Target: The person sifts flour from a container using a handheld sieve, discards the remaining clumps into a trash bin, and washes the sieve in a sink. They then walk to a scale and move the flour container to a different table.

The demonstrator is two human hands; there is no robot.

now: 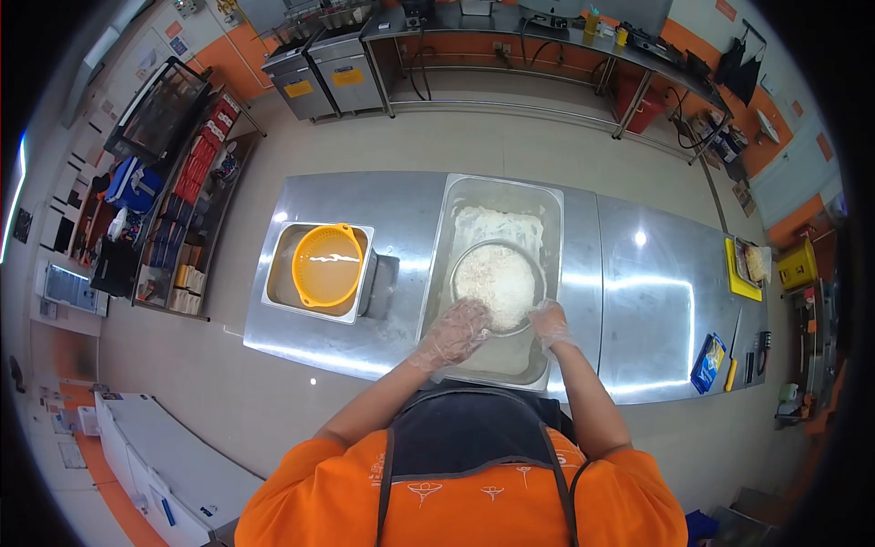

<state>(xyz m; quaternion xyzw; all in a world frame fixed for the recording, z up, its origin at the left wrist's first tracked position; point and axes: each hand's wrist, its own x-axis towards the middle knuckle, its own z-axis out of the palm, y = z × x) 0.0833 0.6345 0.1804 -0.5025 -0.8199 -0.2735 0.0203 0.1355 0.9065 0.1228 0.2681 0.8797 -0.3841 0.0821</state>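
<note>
A round metal-rimmed sieve [540, 273] holds a heap of whitish, flour-like powder [493, 281]. It is over a long, deep steel pan [503, 185], where more pale powder [497, 226] lies toward the far end. Clear plastic gloves cover both hands. My left hand [463, 330] is closed at the near left of the sieve's rim, its fingertips partly hidden. On the near right, my right hand [549, 324] grips the rim with curled fingers. The underside of the sieve cannot be seen.
Left of the pan, a yellow colander [326, 265] sits in a smaller steel pan [270, 290]. The steel table's [629, 301] right end carries a blue-yellow packet [707, 363], a yellow-handled knife [731, 374] and a yellow tray [743, 284]. Shelving [196, 210] stands at left.
</note>
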